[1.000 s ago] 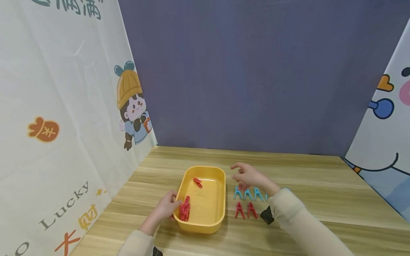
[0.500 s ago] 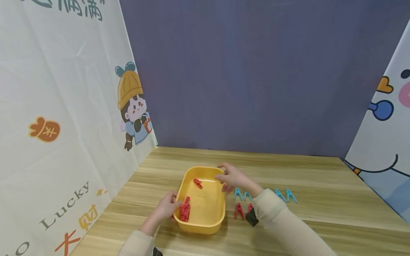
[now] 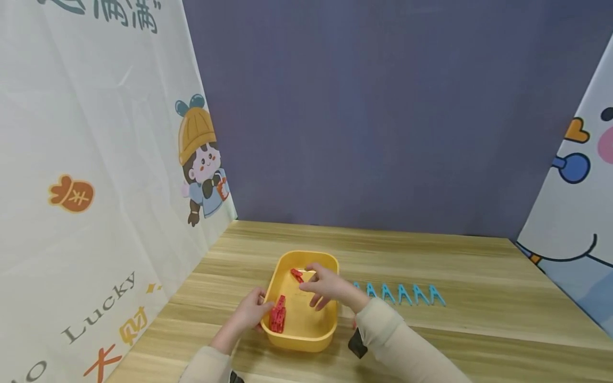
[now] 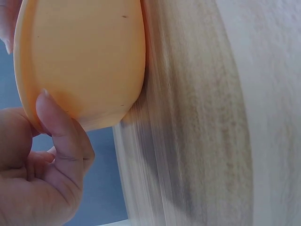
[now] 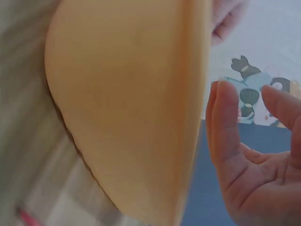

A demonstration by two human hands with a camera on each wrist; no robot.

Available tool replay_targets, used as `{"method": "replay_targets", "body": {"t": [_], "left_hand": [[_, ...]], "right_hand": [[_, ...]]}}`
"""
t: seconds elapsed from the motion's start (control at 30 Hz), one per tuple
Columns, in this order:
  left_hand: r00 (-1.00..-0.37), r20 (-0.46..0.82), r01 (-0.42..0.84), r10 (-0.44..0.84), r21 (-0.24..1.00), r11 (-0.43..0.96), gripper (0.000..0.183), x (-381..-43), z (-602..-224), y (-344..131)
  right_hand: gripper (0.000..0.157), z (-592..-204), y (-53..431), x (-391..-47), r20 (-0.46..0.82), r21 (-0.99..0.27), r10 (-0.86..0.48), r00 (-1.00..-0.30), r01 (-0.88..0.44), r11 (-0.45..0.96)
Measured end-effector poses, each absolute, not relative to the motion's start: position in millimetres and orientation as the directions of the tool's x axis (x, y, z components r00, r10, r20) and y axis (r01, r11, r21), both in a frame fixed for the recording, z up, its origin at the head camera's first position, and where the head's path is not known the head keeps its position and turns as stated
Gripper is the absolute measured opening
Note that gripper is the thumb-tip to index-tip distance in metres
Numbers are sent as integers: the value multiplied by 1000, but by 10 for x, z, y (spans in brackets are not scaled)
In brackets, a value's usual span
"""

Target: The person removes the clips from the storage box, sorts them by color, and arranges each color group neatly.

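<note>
My left hand (image 3: 250, 310) grips the rim of a yellow plastic tub (image 3: 303, 344) at its left side. In the left wrist view, a finger of that hand (image 4: 51, 160) lies along the tub's outer wall. My right hand (image 3: 330, 287) hovers over the tub's right half. Its thumb and fingers are apart with nothing between them, as the right wrist view also shows. Inside the tub, a red clothespin (image 3: 297, 274) lies near the far end, and several more red clothespins (image 3: 278, 317) are heaped at the near left.
Several light blue clothespins (image 3: 402, 294) stand in a row on the wooden table (image 3: 479, 319) to the tub's right. Below them, red shows beside the right sleeve (image 3: 407, 343), which covers most of that spot. A dark blue panel (image 3: 364, 117) rises behind the table.
My right hand has moved left, from above the blue clothespins, across the tub's right rim, to over its inside. My left hand has stayed on the rim.
</note>
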State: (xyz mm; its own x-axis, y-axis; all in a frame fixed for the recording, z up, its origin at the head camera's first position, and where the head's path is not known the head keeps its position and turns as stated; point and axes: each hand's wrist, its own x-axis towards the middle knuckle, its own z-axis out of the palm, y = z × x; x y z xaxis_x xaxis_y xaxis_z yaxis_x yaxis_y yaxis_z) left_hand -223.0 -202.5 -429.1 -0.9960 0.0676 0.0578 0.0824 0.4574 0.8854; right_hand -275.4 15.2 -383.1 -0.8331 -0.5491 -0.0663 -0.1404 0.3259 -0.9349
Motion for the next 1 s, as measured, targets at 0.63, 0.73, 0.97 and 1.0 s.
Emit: {"method": "replay_targets", "body": {"t": [0.63, 0.73, 0.97, 1.0], "left_hand": [[-995, 61, 93, 82, 883, 461, 19, -2239, -4298, -2050], [-994, 66, 98, 86, 886, 453, 18, -2236, -4299, -2054], [-993, 71, 106, 94, 886, 451, 19, -2233, -4302, -2057], [-993, 71, 105, 93, 885, 454, 19, -2232, -4301, -2057]], "right_hand": [[54, -4127, -191, -2600, -130, -955, -594, -794, -60, 289], [53, -4153, -229, -2586, -137, -956, -599, -789, -54, 289], [50, -4188, -250, -2566, -178, -960, -615, -768, 0, 278], [49, -4198, -246, -2571, -185, -961, -616, -766, 11, 275]]}}
